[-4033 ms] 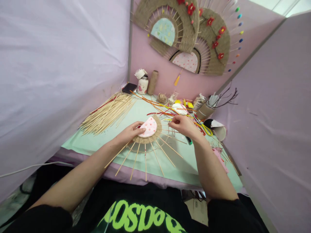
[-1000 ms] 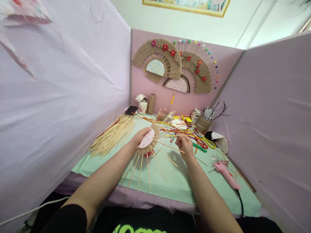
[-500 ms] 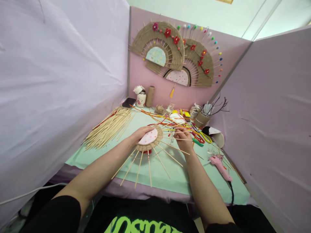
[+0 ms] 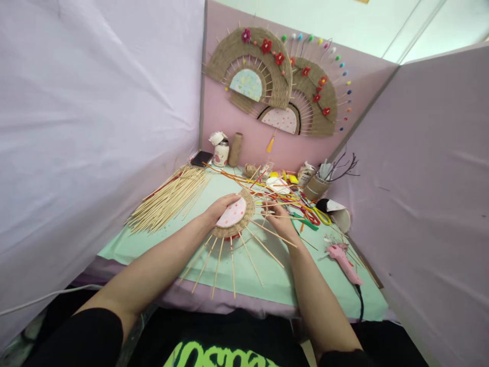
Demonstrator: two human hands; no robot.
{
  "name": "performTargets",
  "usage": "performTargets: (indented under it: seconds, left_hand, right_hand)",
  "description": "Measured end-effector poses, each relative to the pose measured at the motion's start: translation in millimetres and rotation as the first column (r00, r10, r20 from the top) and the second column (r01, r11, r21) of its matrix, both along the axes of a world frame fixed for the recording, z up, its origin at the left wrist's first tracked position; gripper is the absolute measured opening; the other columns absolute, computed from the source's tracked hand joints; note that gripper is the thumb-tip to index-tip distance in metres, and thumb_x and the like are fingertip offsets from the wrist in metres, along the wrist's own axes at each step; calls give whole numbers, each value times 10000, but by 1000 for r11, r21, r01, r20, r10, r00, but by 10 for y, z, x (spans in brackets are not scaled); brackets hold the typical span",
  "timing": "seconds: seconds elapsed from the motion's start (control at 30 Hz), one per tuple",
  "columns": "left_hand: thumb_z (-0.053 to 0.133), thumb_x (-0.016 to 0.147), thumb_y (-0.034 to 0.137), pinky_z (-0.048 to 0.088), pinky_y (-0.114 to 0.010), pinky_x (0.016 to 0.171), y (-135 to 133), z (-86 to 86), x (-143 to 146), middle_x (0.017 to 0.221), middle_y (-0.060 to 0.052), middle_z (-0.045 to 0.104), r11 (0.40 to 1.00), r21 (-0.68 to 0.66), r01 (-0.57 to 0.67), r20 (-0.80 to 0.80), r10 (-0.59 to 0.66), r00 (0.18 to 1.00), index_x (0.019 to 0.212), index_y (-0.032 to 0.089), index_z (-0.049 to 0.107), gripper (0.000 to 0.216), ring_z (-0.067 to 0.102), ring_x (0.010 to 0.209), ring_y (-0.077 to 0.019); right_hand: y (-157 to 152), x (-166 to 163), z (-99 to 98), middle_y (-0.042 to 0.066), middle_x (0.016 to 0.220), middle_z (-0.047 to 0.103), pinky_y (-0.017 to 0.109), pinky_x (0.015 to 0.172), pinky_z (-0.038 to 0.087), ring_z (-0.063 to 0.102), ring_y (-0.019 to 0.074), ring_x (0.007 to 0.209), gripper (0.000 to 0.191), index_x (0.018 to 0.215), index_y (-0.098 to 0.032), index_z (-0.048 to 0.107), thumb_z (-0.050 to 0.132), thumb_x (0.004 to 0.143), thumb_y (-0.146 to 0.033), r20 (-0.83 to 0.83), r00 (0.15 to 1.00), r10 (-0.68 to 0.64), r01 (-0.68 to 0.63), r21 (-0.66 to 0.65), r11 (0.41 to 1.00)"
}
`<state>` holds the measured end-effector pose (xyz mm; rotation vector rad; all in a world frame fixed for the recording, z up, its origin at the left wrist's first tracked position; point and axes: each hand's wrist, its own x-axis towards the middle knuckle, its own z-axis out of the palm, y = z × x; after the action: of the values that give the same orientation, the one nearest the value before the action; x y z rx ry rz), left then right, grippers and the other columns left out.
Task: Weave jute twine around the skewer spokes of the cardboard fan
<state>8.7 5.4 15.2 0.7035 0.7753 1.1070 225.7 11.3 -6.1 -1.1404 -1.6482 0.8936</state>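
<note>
My left hand (image 4: 222,208) is closed on the flat edge of a small woven fan (image 4: 249,210), its thumb on the upper side. The fan has a half-round pink patch with red dots, ringed by a band of tan twine weaving. Thin bamboo sticks (image 4: 232,265) spread outward from that band like rays. Among the sticks on the right side is my right hand (image 4: 278,216), its fingers bent and close together just off the woven band. What those fingers pinch is too small to make out. Something red shows beneath the fan.
A heap of bamboo sticks (image 4: 170,201) lies left. Coloured pipe cleaners (image 4: 244,179) and green-handled scissors (image 4: 305,222) lie behind and right. A pink glue gun (image 4: 346,262) rests at the right. Two large woven fans (image 4: 280,92) hang on the back panel; a twine spool (image 4: 236,149) stands below.
My right hand has moved left, closer to the woven band, and its fingers have shifted among the sticks. The fan has turned slightly in my left hand, which keeps its hold.
</note>
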Motion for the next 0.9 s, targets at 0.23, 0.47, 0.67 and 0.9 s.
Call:
performTargets:
  seconds: [0.23, 0.47, 0.67, 0.9]
  left_hand:
    - [612, 815, 182, 462, -183, 466, -32, 44, -25, 569, 13, 617, 996, 84, -13, 102, 5, 995, 768, 147, 563, 76, 588, 445, -99]
    - [534, 873, 201, 505, -205, 470, -84, 161, -51, 560, -16, 646, 998, -56, -36, 105, 42, 994, 821, 129, 621, 125, 624, 456, -133]
    - [428, 915, 257, 523, -249, 421, -125, 270, -25, 566, -90, 674, 989, -147, 6, 86, 7, 996, 787, 81, 659, 318, 629, 429, -175]
    - [496, 886, 299, 515, -229, 389, -125, 262, -24, 521, -65, 655, 983, -185, -21, 75, 36, 997, 852, 81, 683, 290, 621, 408, -172]
  right_hand:
    - [-177, 111, 123, 98, 1218, 605, 440, 989, 382, 530, 252, 1137, 431, 1148, -217, 613, 655, 753, -387, 253, 964, -88, 39, 191, 981]
    - [-952, 1205, 307, 137, 1063, 637, 390, 736, 487, 613, 232, 816, 491, 1138, -180, 624, 572, 781, -513, 322, 795, -514, 447, 262, 855]
    - [-1586, 2098, 452, 165, 845, 657, 459, 816, 446, 591, 305, 847, 496, 1026, -100, 666, 447, 802, -484, 266, 128, -955, 802, 538, 257]
    - [-1166, 2062, 5, 183, 996, 686, 399, 766, 453, 626, 305, 887, 585, 1047, -126, 676, 541, 727, -596, 648, 450, -614, 724, 138, 676]
